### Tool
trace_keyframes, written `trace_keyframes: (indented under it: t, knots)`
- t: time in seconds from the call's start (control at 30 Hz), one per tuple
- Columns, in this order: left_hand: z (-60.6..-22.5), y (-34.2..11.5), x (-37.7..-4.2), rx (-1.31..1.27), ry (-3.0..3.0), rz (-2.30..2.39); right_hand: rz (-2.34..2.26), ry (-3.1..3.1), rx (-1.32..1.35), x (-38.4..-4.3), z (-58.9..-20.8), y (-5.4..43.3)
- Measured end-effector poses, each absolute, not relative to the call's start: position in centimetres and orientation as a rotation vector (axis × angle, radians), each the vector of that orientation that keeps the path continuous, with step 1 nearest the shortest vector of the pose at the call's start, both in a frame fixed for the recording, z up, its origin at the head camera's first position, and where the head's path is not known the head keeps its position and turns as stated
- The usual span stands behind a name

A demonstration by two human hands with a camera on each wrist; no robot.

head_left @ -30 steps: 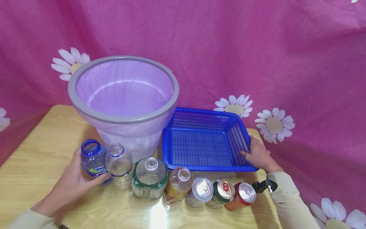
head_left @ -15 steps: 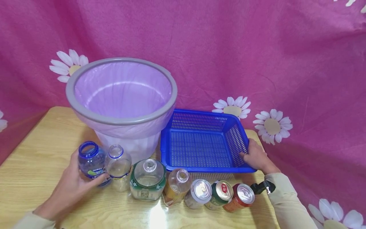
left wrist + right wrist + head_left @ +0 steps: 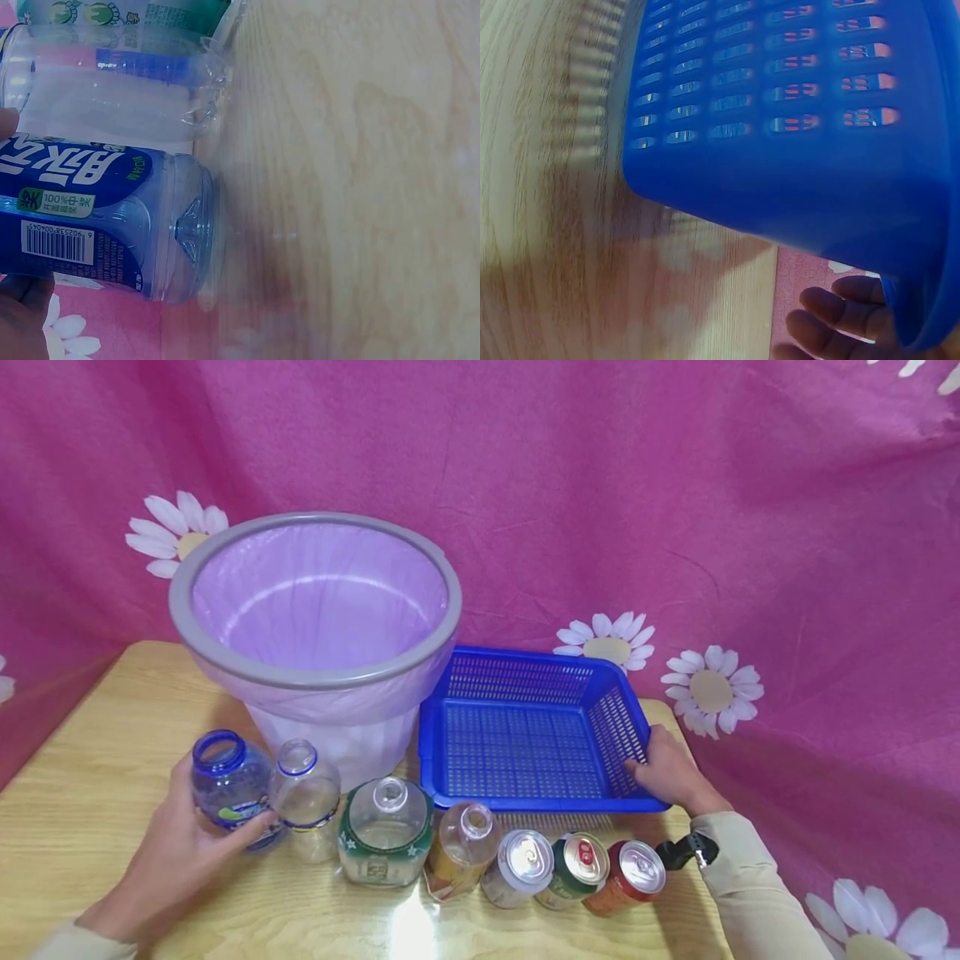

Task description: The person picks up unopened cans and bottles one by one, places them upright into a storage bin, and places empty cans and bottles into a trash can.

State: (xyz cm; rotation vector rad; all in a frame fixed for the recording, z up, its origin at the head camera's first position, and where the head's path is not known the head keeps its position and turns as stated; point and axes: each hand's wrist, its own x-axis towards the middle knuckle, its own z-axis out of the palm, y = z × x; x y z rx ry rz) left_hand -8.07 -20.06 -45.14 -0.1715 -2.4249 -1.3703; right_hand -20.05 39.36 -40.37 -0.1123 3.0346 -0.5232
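Note:
My left hand [image 3: 168, 860] grips an uncapped blue-tinted plastic bottle [image 3: 228, 785], thumb on the near side. In the left wrist view the bottle's dark blue label and barcode show, its base close to the table. Right beside it stands a clear plastic bottle [image 3: 306, 802] with no cap. My right hand [image 3: 671, 768] holds the right end of a blue perforated plastic basket [image 3: 517, 743], thumb over the rim. From the right wrist view, the other fingers [image 3: 836, 319] lie outside the basket wall, below the rim. Nothing lies in the basket.
A grey-rimmed bin [image 3: 315, 678] with a purple liner stands behind the bottles. Rightward along the row come a green-labelled bottle [image 3: 386, 839], a bottle with an orange-brown label [image 3: 459, 852], a whitish can [image 3: 517, 868], a green can [image 3: 577, 872] and a red can [image 3: 626, 881].
The blue-tinted bottle has shifted slightly left with my left hand, its neck now further from the clear bottle's. My right hand keeps its hold on the basket. The whole view has drifted a little.

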Motion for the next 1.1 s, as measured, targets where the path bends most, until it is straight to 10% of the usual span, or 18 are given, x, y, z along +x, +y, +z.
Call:
trace_keyframes:
  t: [1.1]
  knots:
    - [-40.6,-24.2,-10.1,-0.28,-2.158,-1.228,-0.55,2.979,-0.032,-19.9,-40.3,39.3]
